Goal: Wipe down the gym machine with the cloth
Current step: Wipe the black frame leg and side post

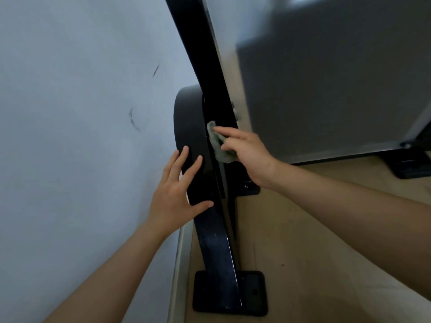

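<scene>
Well, head view only. Gym machine (217, 252) stood close to the wall (70, 113): a glossy black frame running from top centre down to a flat black foot plate (254, 292) on the tan floor (303, 252), w/ a rounded black cover (186, 117) bulging out on its wall side. Cloth (216, 143), small, pale green & fuzzy, was bunched against the frame approx. mid-picture, just right of the cover's edge. Right hand (249, 155) gripped it: index finger (226, 131) lay stretched along the top of the cloth, pressing it to the black metal, while the other fingers were curled in around the lower bunch; thumb hidden behind the hand, couldn't tell its position. Left hand (177, 190) held nothing. Its fingers (179, 159) were straight & spread wide, laid flat on the cover's curved face, thumb (203, 205) splayed out rightwards & touching the black surface too. The two hands were near each other but apart, left one lower & nearer the wall. Behind the frame a big grey panel (326, 89) filled the upper right, blurred, its lower corner near a second black foot (410, 164) on the floor. A bolt (246, 185) sat in the bracket just below the right wrist. Wall carried a few dark scuff marks (135, 120); a pale skirting strip (179, 264) ran btwn wall & floor beside the frame's lower part.
</scene>
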A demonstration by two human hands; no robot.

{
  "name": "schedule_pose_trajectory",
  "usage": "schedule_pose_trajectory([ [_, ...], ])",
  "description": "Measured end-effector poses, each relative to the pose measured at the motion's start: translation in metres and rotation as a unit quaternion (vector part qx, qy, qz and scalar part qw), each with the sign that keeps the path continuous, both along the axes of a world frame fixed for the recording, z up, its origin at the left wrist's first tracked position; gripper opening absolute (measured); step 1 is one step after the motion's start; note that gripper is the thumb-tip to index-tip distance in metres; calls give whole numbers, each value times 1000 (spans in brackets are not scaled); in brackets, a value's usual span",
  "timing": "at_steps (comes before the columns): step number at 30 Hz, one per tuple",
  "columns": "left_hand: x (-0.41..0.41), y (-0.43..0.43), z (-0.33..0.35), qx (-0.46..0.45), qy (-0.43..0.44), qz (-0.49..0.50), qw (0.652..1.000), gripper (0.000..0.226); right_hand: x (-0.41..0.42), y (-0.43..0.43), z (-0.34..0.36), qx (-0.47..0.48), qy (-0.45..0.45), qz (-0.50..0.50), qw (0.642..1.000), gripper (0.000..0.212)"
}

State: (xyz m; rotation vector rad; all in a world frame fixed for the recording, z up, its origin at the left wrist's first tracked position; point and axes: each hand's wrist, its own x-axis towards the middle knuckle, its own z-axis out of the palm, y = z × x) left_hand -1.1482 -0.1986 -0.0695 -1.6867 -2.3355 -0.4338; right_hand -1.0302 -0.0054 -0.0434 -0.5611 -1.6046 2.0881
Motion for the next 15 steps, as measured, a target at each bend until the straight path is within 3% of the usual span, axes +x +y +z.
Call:
schedule_pose_trajectory([
  [5, -3, 0, 2, -7, 10, -6, 1000, 105, 6, -11, -13, 248, 7, 31, 968, 65],
  [15, -9, -4, -1, -9, 25, -15, 1000, 102, 44, -37, -92, 316, -45, 59, 946, 69],
])
